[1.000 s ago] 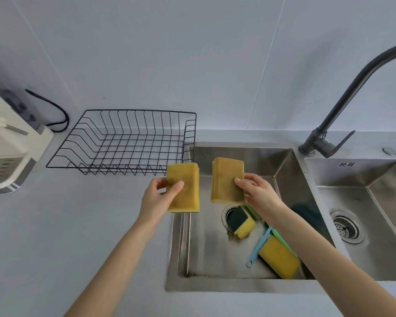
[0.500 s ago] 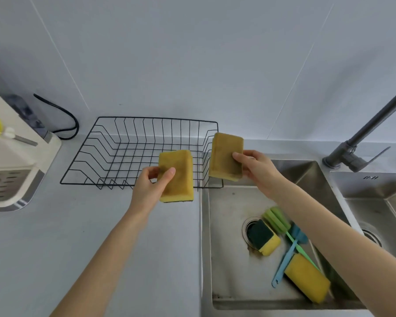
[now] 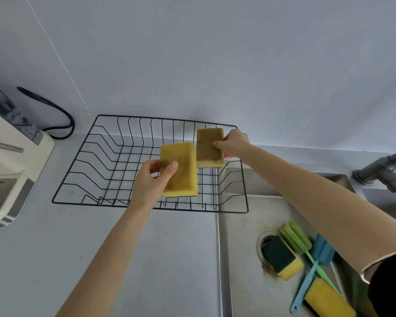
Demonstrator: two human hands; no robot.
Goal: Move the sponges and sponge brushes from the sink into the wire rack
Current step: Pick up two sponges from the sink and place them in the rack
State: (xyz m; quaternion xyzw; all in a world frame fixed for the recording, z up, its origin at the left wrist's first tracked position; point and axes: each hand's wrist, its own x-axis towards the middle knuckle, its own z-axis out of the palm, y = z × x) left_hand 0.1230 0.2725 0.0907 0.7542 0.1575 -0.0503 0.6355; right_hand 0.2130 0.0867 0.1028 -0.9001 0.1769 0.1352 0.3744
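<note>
Fingers (image 3: 169, 170) of the left hand (image 3: 150, 181) pinch one yellow sponge (image 3: 178, 169); the right hand (image 3: 234, 144) grips another sponge (image 3: 209, 148), both above the wire rack (image 3: 105, 156), which holds nothing yet. At four o'clock, the sink (image 3: 238, 225) holds two sponges and two brushes (image 3: 306, 261).

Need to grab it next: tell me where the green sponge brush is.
Head view, lower right: the green sponge brush lies in the sink, beside the drain, between the dark-topped sponge and the blue brush.
</note>
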